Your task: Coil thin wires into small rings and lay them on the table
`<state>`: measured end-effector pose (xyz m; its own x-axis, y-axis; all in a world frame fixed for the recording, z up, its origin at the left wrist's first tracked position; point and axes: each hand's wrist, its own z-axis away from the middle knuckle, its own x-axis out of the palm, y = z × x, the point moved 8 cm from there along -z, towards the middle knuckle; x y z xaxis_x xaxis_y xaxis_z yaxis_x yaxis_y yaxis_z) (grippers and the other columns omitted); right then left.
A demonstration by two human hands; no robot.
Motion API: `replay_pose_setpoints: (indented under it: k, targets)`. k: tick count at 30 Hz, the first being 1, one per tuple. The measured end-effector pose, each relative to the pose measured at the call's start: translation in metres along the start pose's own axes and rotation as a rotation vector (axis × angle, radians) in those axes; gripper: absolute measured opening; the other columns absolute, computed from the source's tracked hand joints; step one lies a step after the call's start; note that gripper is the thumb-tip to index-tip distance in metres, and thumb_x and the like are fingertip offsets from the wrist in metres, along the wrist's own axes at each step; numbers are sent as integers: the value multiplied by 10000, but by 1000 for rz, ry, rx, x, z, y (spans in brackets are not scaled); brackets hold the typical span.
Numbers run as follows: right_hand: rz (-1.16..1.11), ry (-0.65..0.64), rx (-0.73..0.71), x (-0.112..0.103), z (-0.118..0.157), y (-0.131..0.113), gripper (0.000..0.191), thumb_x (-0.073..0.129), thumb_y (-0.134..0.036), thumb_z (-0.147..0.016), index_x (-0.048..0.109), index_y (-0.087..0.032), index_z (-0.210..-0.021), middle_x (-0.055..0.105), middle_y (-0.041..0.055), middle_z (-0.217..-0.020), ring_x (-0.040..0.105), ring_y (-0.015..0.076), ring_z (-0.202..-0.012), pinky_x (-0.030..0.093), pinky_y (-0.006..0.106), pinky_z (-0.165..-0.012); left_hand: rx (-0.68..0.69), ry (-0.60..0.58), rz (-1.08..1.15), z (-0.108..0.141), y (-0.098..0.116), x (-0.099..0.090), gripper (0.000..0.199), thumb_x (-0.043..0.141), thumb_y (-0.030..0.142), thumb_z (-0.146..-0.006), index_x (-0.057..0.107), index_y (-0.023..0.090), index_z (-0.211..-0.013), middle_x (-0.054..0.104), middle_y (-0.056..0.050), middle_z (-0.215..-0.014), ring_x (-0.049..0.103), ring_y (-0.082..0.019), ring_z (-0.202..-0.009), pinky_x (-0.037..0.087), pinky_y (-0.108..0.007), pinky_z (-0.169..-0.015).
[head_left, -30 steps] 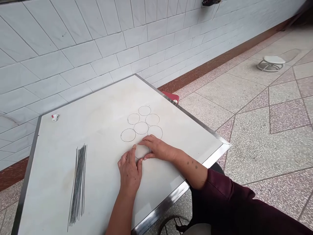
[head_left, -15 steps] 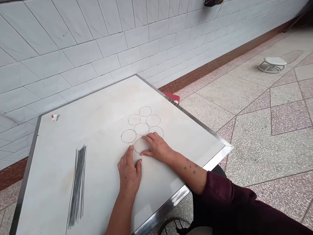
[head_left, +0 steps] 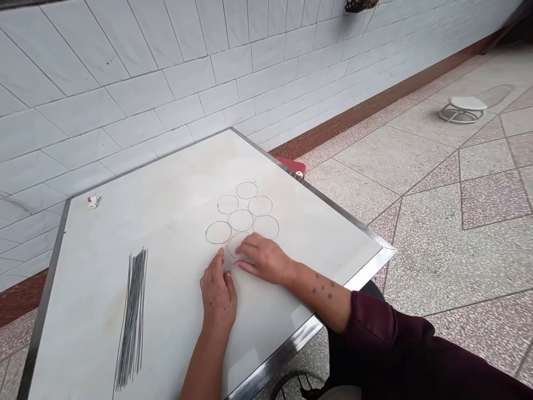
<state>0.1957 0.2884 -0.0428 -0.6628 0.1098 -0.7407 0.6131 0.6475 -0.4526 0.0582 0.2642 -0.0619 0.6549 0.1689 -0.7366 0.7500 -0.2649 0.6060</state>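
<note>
Seven thin dark wire rings lie flat in a close cluster at the centre of the frame, on a white tabletop edged with metal trim; the pale surface shows through the middle of each. The lowest ring is partly hidden under the right hand, which reaches in from the lower right with its fingers bent over the ring's right side. Those fingers are blurred and lie near one another, with the thumb parted below them; whether their tips touch the wire, I cannot tell. The left hand, coming up from the bottom of the frame, is at the tabletop just below the cluster, its fingers close together, pointing up the frame, and its thumb set a little apart. Its fingertips are near the lower-left edge of the lowest ring, pinching nothing. At the lower left lies a bundle of straight, thin dark wires, roughly lined up, a few strands standing out from the rest. A small red-and-white object sits near the tabletop's upper-left corner. At the upper right of the frame, a low round stool with a pale seat stands on the speckled floor.
</note>
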Motion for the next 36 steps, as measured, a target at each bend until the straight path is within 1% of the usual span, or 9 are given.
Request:
replay_pose_setpoints:
  k: [4,7,12,17,22,26,31,34,36]
  targets:
    - [-91,-254,-278,25,10,-37,242,447,-299,-999,649,-186,-929,635,27,-847,590,145,-774,475,249,-647,-61,58,13,-1,-9,-12,499,380,179,-947,384,224,-1443,614,-115,-1261,566,-236,-1154,513,-415,-897]
    - [-101,-315,-240,35,13,-38,167,492,-242,-967,640,-189,-1024,654,28,-913,609,143,-789,493,252,-691,-103,106,-11,3,-16,-29,475,423,233,-943,428,222,-1418,645,-103,-1208,561,-250,-1123,512,-430,-895]
    - [-102,-281,-172,36,14,-32,212,520,-218,-943,615,-201,-1132,662,34,-990,631,149,-849,518,262,-755,-165,195,-67,30,-28,-66,378,462,305,-929,570,226,-1283,660,-106,-1201,541,-298,-1133,514,-466,-859]
    - [-52,-233,-144,41,15,-30,211,523,-243,-950,618,-221,-1136,656,23,-975,627,139,-821,525,255,-745,-175,283,-250,73,-44,-107,318,464,299,-915,648,244,-1169,687,-93,-1137,567,-307,-1108,461,-501,-937]
    - [63,-87,23,32,12,-7,166,526,-249,-949,622,-191,-1073,631,74,-992,612,182,-860,529,303,-729,-262,322,-249,102,-61,-133,326,465,309,-904,669,222,-1143,702,-113,-1114,575,-328,-1101,461,-518,-930]
    - [152,-21,118,22,10,9,128,596,-229,-909,638,-180,-1020,613,99,-1017,585,229,-943,528,330,-720,-289,307,-176,114,-59,-133,319,480,334,-893,680,230,-1119,707,-105,-1110,579,-327,-1111,495,-505,-888]
    - [199,-76,92,25,5,8,111,545,-163,-922,643,-177,-873,604,68,-904,566,197,-845,507,285,-662,-325,247,-60,125,-54,-120,347,486,384,-889,664,230,-1144,700,-99,-1161,606,-302,-1089,544,-446,-804]
    - [201,-107,68,28,6,5,97,561,-132,-898,625,-168,-835,592,61,-889,565,186,-836,505,277,-679,-342,201,9,118,-48,-107,372,471,397,-897,643,209,-1169,709,-107,-1137,669,-258,-944,559,-396,-734]
    - [191,-115,61,27,8,4,84,568,-136,-897,619,-169,-838,589,55,-893,570,179,-839,507,275,-696,-334,153,47,102,-41,-95,386,472,389,-898,617,201,-1203,731,-95,-1059,688,-227,-850,558,-373,-715]
